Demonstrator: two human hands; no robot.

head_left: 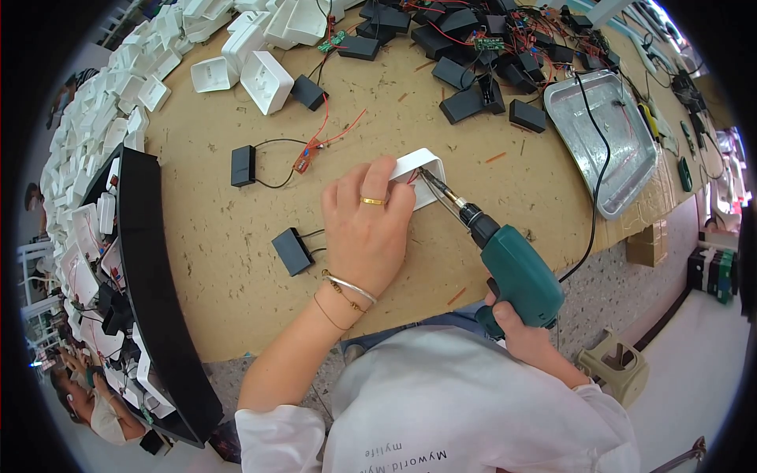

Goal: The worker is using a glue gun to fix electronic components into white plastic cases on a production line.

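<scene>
My left hand (364, 225) lies over a small white plastic case (420, 172) on the brown worktable (236, 229), gripping it from the near side; a gold ring and thin bracelets show on it. My right hand (516, 327) grips the handle of a green electric screwdriver (512, 272). Its metal bit (438, 188) points up-left into the open top of the case. A black cord runs from the tool across the table.
Two black boxes with wires (292, 251) (243, 165) and a small red circuit board (305, 158) lie left of my hand. A metal tray (603, 138) sits at right. White cases (264, 79) and black parts (473, 98) crowd the far side. A black bin (158, 299) stands at left.
</scene>
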